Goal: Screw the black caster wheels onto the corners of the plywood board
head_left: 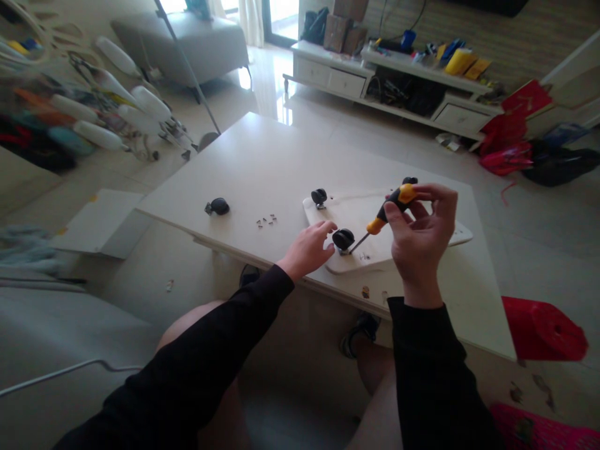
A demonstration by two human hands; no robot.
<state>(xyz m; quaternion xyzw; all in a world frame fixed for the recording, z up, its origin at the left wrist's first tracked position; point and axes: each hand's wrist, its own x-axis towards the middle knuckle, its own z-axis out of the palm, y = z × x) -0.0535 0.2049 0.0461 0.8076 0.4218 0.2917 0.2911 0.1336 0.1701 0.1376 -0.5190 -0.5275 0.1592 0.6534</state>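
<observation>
My right hand (422, 231) grips a yellow-and-black screwdriver (394, 206) by its handle. The tool slants down to the left, its tip at the metal base of a black caster wheel (344, 238). That caster stands on a white board (360, 215) lying on the table. Just left of the same caster is my left hand (310, 249), thumb and fingers apart at its edge; whether they touch it I cannot tell. Another caster (319, 198) stands at the board's far left corner, and a third (409, 181) shows partly behind the screwdriver.
On the white table (225, 162), a loose caster (218, 206) lies at the left, with several small screws (266, 220) nearer the board. A white box (100, 225) sits on the floor at left. A red object (544, 329) is beyond the table's right edge.
</observation>
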